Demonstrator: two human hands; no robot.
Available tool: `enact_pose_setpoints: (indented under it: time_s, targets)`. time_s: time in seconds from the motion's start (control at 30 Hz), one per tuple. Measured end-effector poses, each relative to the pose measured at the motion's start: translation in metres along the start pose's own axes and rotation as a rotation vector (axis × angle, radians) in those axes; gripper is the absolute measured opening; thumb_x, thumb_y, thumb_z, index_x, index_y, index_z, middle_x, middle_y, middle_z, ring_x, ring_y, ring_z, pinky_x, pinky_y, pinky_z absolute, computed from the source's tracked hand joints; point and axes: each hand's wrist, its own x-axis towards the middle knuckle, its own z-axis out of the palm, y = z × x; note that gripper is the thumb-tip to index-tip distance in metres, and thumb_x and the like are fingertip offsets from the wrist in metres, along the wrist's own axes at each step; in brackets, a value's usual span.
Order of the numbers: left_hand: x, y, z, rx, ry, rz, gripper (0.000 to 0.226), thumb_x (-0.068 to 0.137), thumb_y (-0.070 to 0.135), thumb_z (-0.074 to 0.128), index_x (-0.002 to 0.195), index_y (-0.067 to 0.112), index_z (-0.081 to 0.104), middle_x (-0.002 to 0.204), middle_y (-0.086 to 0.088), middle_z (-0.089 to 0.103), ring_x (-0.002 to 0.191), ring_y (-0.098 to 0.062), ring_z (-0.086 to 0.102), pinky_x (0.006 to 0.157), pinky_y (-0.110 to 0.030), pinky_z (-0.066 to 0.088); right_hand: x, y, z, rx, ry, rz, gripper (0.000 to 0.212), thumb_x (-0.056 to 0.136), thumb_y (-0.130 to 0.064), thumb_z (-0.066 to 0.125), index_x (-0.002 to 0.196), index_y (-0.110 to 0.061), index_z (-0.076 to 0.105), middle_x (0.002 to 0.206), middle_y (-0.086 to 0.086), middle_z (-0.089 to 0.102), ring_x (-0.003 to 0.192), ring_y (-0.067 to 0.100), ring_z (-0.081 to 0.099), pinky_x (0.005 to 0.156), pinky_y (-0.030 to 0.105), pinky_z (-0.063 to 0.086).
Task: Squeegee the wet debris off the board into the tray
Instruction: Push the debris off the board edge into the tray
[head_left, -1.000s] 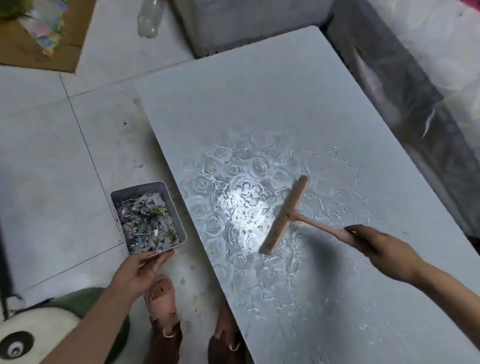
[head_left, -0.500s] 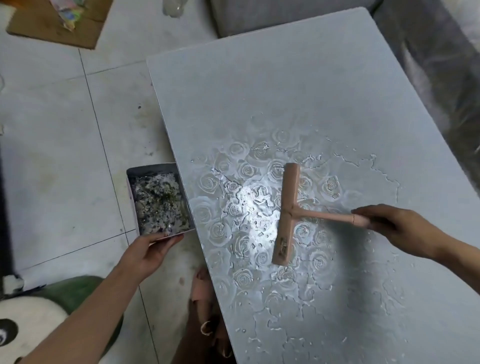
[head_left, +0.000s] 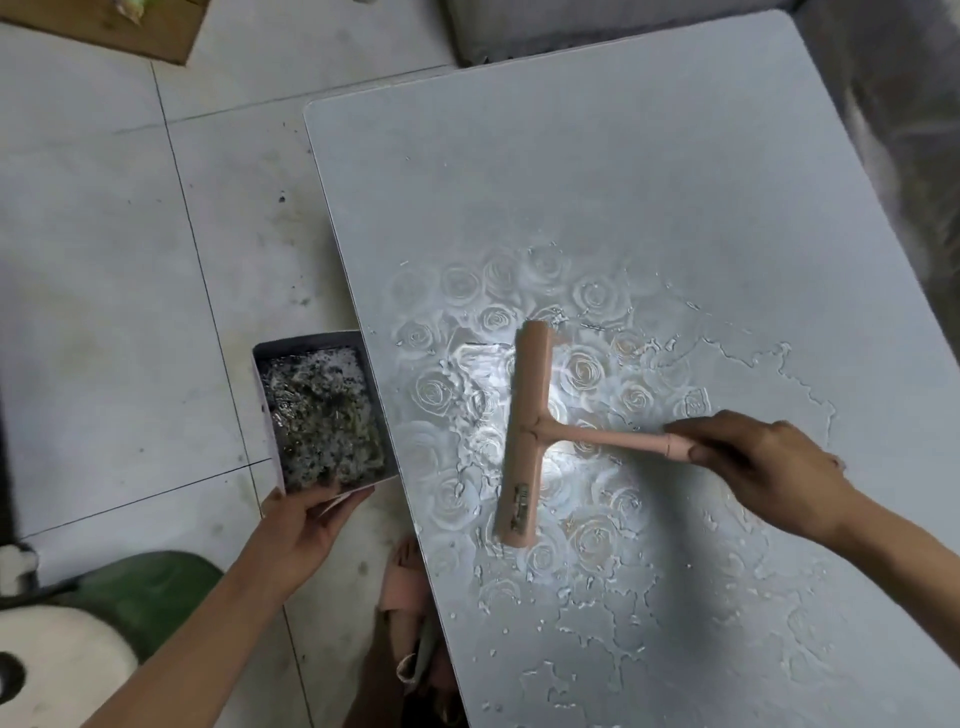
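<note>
A pink squeegee (head_left: 525, 431) lies blade-down on the wet grey board (head_left: 597, 182), its blade running near to far. My right hand (head_left: 763, 467) grips its handle from the right. Water film and droplets cover the board's middle and near part around the blade. A small grey tray (head_left: 318, 415) full of dark wet debris is held against the board's left edge. My left hand (head_left: 306, 519) grips the tray's near rim from below.
Grey tiled floor (head_left: 104, 260) lies to the left. A brown board (head_left: 135, 26) sits at the far left corner. A green and white plush toy (head_left: 78, 639) is at the near left. Sandalled feet (head_left: 410, 597) stand under the board's near-left edge.
The squeegee has swung from a slant to square with the board's left edge and slid left. The tray has been brought up against that edge.
</note>
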Motion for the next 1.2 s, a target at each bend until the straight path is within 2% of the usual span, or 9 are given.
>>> enact_pose_setpoints:
  time_s: [0.13, 0.3, 0.43, 0.53, 0.67, 0.9, 1.07, 1.13, 1.2]
  targets:
    - [0.004, 0.000, -0.003, -0.011, 0.013, -0.005, 0.061, 0.087, -0.020, 0.036, 0.142, 0.005, 0.035, 0.132, -0.030, 0.049, 0.113, -0.051, 0.053, 0.066, -0.050, 0.059, -0.013, 0.008, -0.017, -0.032, -0.006, 0.099, 0.029, 0.092, -0.024, 0.060, 0.117, -0.037, 0.064, 0.093, -0.014, 0.065, 0.080, 0.020, 0.065, 0.067, 0.033, 0.044]
    - [0.006, -0.001, -0.005, -0.030, 0.014, -0.004, 0.062, 0.085, -0.022, 0.037, 0.141, 0.004, 0.034, 0.134, -0.033, 0.046, 0.112, -0.054, 0.053, 0.057, -0.046, 0.059, 0.010, -0.021, 0.002, -0.019, -0.077, 0.033, 0.031, 0.095, -0.022, 0.056, 0.122, -0.036, 0.061, 0.098, -0.007, 0.066, 0.092, 0.023, 0.065, 0.078, 0.037, 0.045]
    - [0.006, 0.000, -0.002, -0.044, 0.030, -0.002, 0.066, 0.084, -0.023, 0.038, 0.139, 0.013, 0.031, 0.134, -0.033, 0.045, 0.113, -0.054, 0.052, 0.060, -0.049, 0.059, 0.025, -0.041, 0.006, -0.040, -0.011, -0.082, 0.032, 0.092, -0.014, 0.060, 0.120, -0.030, 0.065, 0.088, -0.003, 0.066, 0.081, 0.028, 0.065, 0.067, 0.035, 0.042]
    - [0.009, 0.000, -0.004, -0.051, 0.010, -0.011, 0.066, 0.085, -0.023, 0.038, 0.142, 0.010, 0.031, 0.133, -0.032, 0.047, 0.111, -0.053, 0.054, 0.058, -0.046, 0.060, 0.024, -0.034, -0.009, -0.067, 0.005, -0.041, 0.030, 0.091, -0.017, 0.063, 0.117, -0.032, 0.066, 0.083, -0.007, 0.065, 0.074, 0.025, 0.065, 0.061, 0.031, 0.037]
    - [0.016, 0.004, -0.003, -0.056, 0.003, -0.029, 0.069, 0.084, -0.022, 0.039, 0.144, 0.011, 0.028, 0.136, -0.031, 0.044, 0.114, -0.050, 0.054, 0.063, -0.046, 0.060, 0.026, -0.034, -0.018, -0.166, -0.013, -0.038, 0.029, 0.092, -0.022, 0.061, 0.119, -0.034, 0.066, 0.076, -0.011, 0.056, 0.076, 0.026, 0.064, 0.066, 0.035, 0.040]
    - [0.019, 0.007, 0.000, -0.026, 0.006, 0.009, 0.073, 0.082, -0.023, 0.042, 0.142, 0.017, 0.030, 0.135, -0.031, 0.045, 0.110, -0.052, 0.056, 0.066, -0.051, 0.058, 0.063, -0.095, 0.009, -0.130, -0.054, -0.210, 0.037, 0.097, -0.022, 0.051, 0.129, -0.040, 0.056, 0.090, -0.004, 0.063, 0.090, 0.022, 0.063, 0.081, 0.038, 0.041]
    - [0.018, 0.008, -0.002, 0.012, -0.013, -0.002, 0.068, 0.084, -0.022, 0.042, 0.142, 0.011, 0.030, 0.126, -0.035, 0.052, 0.095, -0.048, 0.063, 0.058, -0.040, 0.059, 0.057, -0.083, -0.026, -0.185, 0.046, -0.190, 0.033, 0.089, -0.013, 0.065, 0.118, -0.030, 0.067, 0.074, -0.005, 0.061, 0.070, 0.028, 0.064, 0.066, 0.036, 0.041]
    - [0.018, 0.007, -0.001, 0.018, -0.022, -0.006, 0.065, 0.084, -0.022, 0.042, 0.141, 0.010, 0.032, 0.117, -0.035, 0.057, 0.082, -0.044, 0.069, 0.057, -0.037, 0.059, 0.057, -0.077, -0.031, -0.229, 0.031, -0.163, 0.035, 0.089, -0.012, 0.064, 0.119, -0.031, 0.067, 0.072, -0.004, 0.061, 0.069, 0.029, 0.063, 0.067, 0.037, 0.042]
    - [0.017, 0.007, 0.000, 0.016, -0.015, 0.001, 0.066, 0.085, -0.021, 0.043, 0.141, 0.011, 0.031, 0.117, -0.035, 0.057, 0.076, -0.042, 0.070, 0.057, -0.038, 0.059, 0.061, -0.084, -0.025, -0.227, -0.005, -0.148, 0.035, 0.093, -0.017, 0.059, 0.123, -0.035, 0.063, 0.078, -0.003, 0.062, 0.077, 0.028, 0.064, 0.075, 0.039, 0.042]
